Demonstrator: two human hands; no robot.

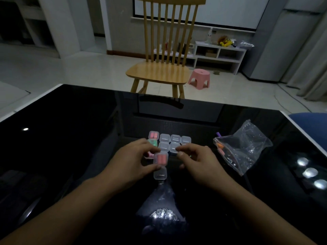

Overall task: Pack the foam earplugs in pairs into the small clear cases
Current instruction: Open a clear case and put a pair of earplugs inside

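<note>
Pink foam pair: two pink earplugs (161, 159) lie side by side inside the open case (160, 160) at the centre of the frame, just below the block of cases.
Open case: small and clear, its lid (160, 174) swung down toward the lower edge of the frame and lying flat; the hinge cannot be made out.
Left hand: the left hand (131, 160) grips the open case, thumb at its lower left corner, fingers curled over its upper left side.
Right hand: the right hand (195, 159) has curled fingers close to the case's right side; whether they pinch anything cannot be told.
Step in hand (judgement): closing the filled case.
How to do it well (judgement): keep the left grip low on the base so the lid can swing freely; check that both plugs sit below the rim, since foam springs back; press the lid evenly until it seats.
Finished cases: a pink-filled case (153, 135) and a green-filled case (152, 143) stand at the left end of the block.
Empty closed cases: clear cases (175, 139) in rows, touching one another, above the hands.
Supply: plastic bag (242, 147) at centre right, well apart from the cases, with a few coloured plugs near its mouth.
Surface: glossy black table (70, 138); reflections may mask clear plastic edges.
</note>
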